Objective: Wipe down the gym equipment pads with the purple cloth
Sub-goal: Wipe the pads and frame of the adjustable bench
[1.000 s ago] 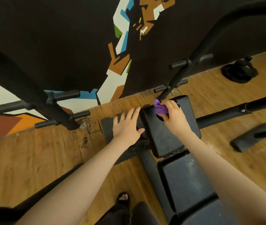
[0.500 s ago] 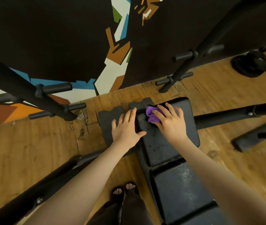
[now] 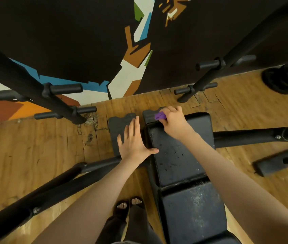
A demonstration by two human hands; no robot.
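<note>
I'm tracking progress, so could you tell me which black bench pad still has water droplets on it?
The far black bench pad, under the right hand gripping the purple cloth; the nearer black pad shows only dull whitish streaks.

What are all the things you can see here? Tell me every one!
purple cloth: one, purple, bunched at the far left corner of the top pad.
top pad: one, black, dotted with droplets, far end of the bench.
lower pad: one, black, speckled, nearer on the bench.
floor mats: two, dark grey, on the wood floor beyond the bench.
rack posts: two, black, with side pegs, left and right.
weight plates: a stack, black, far right on the floor.
wall mural: one, black with coloured shapes, behind.
left hand: one, flat, thumb on the pad's left edge.
right hand: one, fingers gripping the cloth.
feet: two, in dark sandals, at the bottom.
</note>
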